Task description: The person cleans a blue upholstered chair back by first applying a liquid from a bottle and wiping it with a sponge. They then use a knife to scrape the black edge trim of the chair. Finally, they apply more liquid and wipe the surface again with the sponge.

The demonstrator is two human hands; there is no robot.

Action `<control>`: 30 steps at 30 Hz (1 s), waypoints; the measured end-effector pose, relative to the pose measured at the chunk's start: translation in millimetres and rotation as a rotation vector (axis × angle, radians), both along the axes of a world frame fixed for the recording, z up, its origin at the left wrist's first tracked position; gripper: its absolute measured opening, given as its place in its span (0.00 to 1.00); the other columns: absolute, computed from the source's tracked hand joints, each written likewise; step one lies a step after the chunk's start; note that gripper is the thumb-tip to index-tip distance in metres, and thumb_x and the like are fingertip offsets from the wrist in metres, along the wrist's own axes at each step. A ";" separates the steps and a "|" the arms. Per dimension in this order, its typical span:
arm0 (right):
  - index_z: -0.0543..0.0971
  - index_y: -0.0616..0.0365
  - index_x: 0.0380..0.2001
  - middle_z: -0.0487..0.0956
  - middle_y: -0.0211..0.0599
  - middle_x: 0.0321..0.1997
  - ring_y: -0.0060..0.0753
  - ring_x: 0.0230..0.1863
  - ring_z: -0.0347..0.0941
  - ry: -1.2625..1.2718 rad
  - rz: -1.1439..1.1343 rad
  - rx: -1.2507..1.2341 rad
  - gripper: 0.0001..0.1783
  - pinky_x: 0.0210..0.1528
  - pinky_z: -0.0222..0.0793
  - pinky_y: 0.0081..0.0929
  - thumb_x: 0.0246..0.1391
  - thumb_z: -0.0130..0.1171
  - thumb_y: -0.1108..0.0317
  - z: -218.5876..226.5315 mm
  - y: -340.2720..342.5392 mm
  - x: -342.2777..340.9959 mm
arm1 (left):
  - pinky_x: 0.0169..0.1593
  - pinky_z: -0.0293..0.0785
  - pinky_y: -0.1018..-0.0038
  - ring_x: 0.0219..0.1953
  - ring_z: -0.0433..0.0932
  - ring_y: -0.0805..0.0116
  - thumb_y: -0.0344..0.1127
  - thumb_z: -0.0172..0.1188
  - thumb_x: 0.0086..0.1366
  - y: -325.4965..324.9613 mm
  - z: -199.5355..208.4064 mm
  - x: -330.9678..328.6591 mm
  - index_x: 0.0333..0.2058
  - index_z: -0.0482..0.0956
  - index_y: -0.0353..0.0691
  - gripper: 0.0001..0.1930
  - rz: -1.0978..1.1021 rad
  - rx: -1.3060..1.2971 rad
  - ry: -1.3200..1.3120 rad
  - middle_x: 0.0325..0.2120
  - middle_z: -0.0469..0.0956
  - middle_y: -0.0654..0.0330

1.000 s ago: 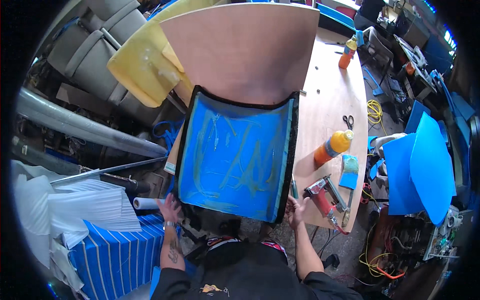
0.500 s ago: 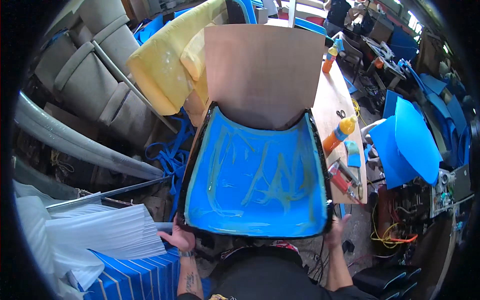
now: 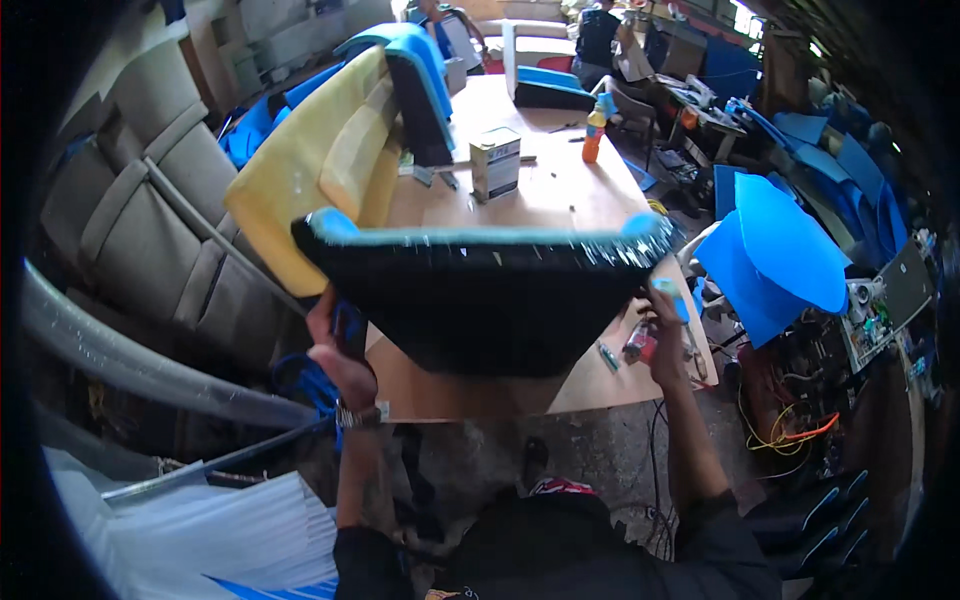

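A wide black-covered seat-like piece (image 3: 470,300) with a light-blue foam lining is tilted up over the table, its black outer side toward me. Glossy wet-looking streaks run along its upper edge, and most of the blue inside is hidden. My left hand (image 3: 345,365) supports its left side, the thumb apart and the fingers partly behind it. On the opposite side, my right hand (image 3: 660,325) grips the edge with bent fingers. Just beside the right hand, a red-and-clear tool (image 3: 640,343) lies on the wooden table (image 3: 570,205).
A rectangular tin (image 3: 496,165) and an orange drink bottle (image 3: 594,135) stand farther back on the table. Yellow foam cushions (image 3: 290,170) lean at the left. Blue foam sheets (image 3: 780,260) are at the right, white wrapping sheets (image 3: 230,520) at lower left. People are in the background.
The piece has tipped, so its black outside now faces me instead of the streaked blue inside. Both hands have moved up and forward with it. The brown board behind it no longer shows upright.
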State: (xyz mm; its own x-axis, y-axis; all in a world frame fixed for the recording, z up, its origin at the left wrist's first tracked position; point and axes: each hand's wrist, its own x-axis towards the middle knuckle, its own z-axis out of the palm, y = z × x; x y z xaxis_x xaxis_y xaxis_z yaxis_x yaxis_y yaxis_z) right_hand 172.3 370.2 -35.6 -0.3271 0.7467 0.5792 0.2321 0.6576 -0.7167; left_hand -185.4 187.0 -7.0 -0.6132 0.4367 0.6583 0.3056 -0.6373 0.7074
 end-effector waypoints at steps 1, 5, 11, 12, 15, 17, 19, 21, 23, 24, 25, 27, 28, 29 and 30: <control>0.65 0.57 0.58 0.71 0.32 0.43 0.28 0.38 0.67 0.061 0.027 -0.131 0.25 0.38 0.61 0.23 0.63 0.36 0.56 3.2 19.5 -15.5 | 0.61 0.53 0.64 0.57 0.62 0.59 0.72 0.29 0.59 21.3 1.4 -11.5 0.59 0.59 0.34 0.46 0.136 -0.082 0.122 0.55 0.64 0.52; 0.59 0.55 0.61 0.70 0.38 0.51 0.28 0.46 0.67 0.417 0.128 -0.247 0.33 0.45 0.62 0.25 0.62 0.32 0.43 -32.7 58.9 -6.0 | 0.60 0.56 0.64 0.59 0.60 0.57 0.68 0.37 0.61 48.7 -18.5 -11.0 0.61 0.52 0.32 0.44 0.010 0.007 0.023 0.56 0.61 0.49; 0.58 0.61 0.59 0.69 0.39 0.53 0.29 0.50 0.67 0.598 -0.114 -0.674 0.33 0.51 0.60 0.27 0.63 0.31 0.45 -186.2 90.2 -47.7 | 0.64 0.46 0.64 0.62 0.55 0.58 0.61 0.33 0.67 75.1 -139.8 -62.5 0.61 0.53 0.38 0.35 0.215 -0.346 -0.431 0.60 0.56 0.55; 0.60 0.61 0.58 0.69 0.39 0.52 0.30 0.50 0.67 0.565 -0.121 -0.651 0.32 0.51 0.60 0.27 0.63 0.31 0.46 -189.9 92.5 -65.6 | 0.64 0.45 0.63 0.62 0.55 0.58 0.61 0.33 0.67 82.7 -170.8 -83.5 0.62 0.52 0.39 0.35 0.210 -0.304 -0.427 0.60 0.57 0.56; 0.66 0.64 0.52 0.71 0.44 0.51 0.38 0.51 0.67 0.510 -0.179 -0.451 0.29 0.52 0.62 0.29 0.63 0.35 0.49 -187.0 90.7 -95.2 | 0.65 0.40 0.61 0.63 0.53 0.58 0.60 0.32 0.67 89.4 -236.6 -118.9 0.63 0.51 0.42 0.34 0.138 -0.206 -0.425 0.61 0.57 0.58; 0.69 0.64 0.49 0.73 0.44 0.48 0.36 0.50 0.68 0.529 -0.299 -0.498 0.27 0.51 0.62 0.29 0.63 0.35 0.50 -207.2 98.5 -95.2 | 0.65 0.40 0.61 0.64 0.51 0.59 0.59 0.32 0.68 106.8 -242.5 -111.9 0.63 0.52 0.42 0.33 0.010 -0.162 -0.438 0.62 0.55 0.57; 0.71 0.64 0.45 0.75 0.42 0.43 0.33 0.46 0.69 0.512 -0.424 -0.506 0.25 0.49 0.62 0.27 0.64 0.36 0.52 -226.8 103.1 -104.0 | 0.65 0.40 0.63 0.64 0.51 0.60 0.57 0.33 0.68 106.4 -264.9 -115.3 0.62 0.53 0.40 0.32 0.193 -0.272 -0.245 0.62 0.56 0.57; 0.71 0.64 0.43 0.74 0.42 0.40 0.31 0.43 0.68 0.635 -0.444 -0.517 0.23 0.47 0.63 0.27 0.64 0.35 0.54 -207.0 105.4 -115.1 | 0.66 0.40 0.63 0.64 0.51 0.60 0.57 0.33 0.68 104.8 -274.2 -109.3 0.62 0.53 0.40 0.32 0.219 -0.336 -0.284 0.62 0.55 0.56; 0.71 0.64 0.41 0.73 0.41 0.37 0.31 0.39 0.67 0.694 -0.486 -0.449 0.21 0.44 0.63 0.27 0.64 0.35 0.57 -178.3 106.3 -123.5 | 0.66 0.40 0.63 0.64 0.51 0.60 0.56 0.33 0.68 115.0 -270.6 -109.8 0.62 0.53 0.40 0.32 0.193 -0.396 -0.290 0.62 0.55 0.56; 0.71 0.64 0.41 0.73 0.40 0.36 0.32 0.38 0.67 0.659 -0.519 -0.386 0.20 0.44 0.63 0.27 0.64 0.35 0.59 -162.4 105.9 -121.5 | 0.66 0.40 0.63 0.64 0.51 0.60 0.56 0.33 0.68 121.6 -267.2 -111.6 0.62 0.53 0.40 0.32 0.176 -0.430 -0.279 0.62 0.55 0.56; 0.71 0.64 0.40 0.72 0.39 0.36 0.33 0.37 0.66 0.616 -0.568 -0.336 0.18 0.43 0.63 0.28 0.64 0.35 0.61 -154.5 103.4 -116.3 | 0.66 0.40 0.63 0.64 0.51 0.60 0.56 0.33 0.68 124.7 -263.8 -113.5 0.62 0.53 0.40 0.32 0.155 -0.471 -0.262 0.62 0.55 0.56; 0.69 0.64 0.34 0.70 0.44 0.32 0.46 0.36 0.66 0.329 -0.740 -0.012 0.13 0.41 0.62 0.34 0.60 0.33 0.72 -136.4 107.8 -123.7 | 0.66 0.39 0.63 0.64 0.50 0.60 0.56 0.33 0.68 135.8 -252.7 -125.4 0.62 0.53 0.40 0.32 0.107 -0.542 -0.202 0.62 0.55 0.56; 0.69 0.64 0.33 0.69 0.47 0.32 0.48 0.36 0.65 0.373 -0.763 0.019 0.13 0.42 0.62 0.36 0.61 0.33 0.71 -122.2 106.1 -134.6 | 0.66 0.39 0.63 0.65 0.50 0.60 0.56 0.33 0.68 137.7 -246.2 -130.8 0.62 0.53 0.40 0.32 0.107 -0.578 -0.173 0.62 0.55 0.56; 0.69 0.63 0.32 0.68 0.50 0.32 0.49 0.37 0.65 0.422 -0.773 0.049 0.12 0.42 0.62 0.37 0.61 0.34 0.70 -106.0 105.1 -151.4 | 0.66 0.39 0.63 0.65 0.50 0.60 0.56 0.33 0.67 138.7 -237.2 -140.7 0.62 0.54 0.40 0.32 0.103 -0.596 -0.139 0.62 0.55 0.56; 0.70 0.63 0.33 0.69 0.50 0.34 0.46 0.38 0.66 0.550 -0.664 -0.109 0.14 0.43 0.62 0.37 0.63 0.38 0.64 -73.0 96.8 -156.3 | 0.66 0.39 0.63 0.65 0.50 0.60 0.55 0.33 0.67 143.0 -227.3 -146.7 0.62 0.54 0.40 0.31 0.091 -0.611 -0.109 0.62 0.55 0.56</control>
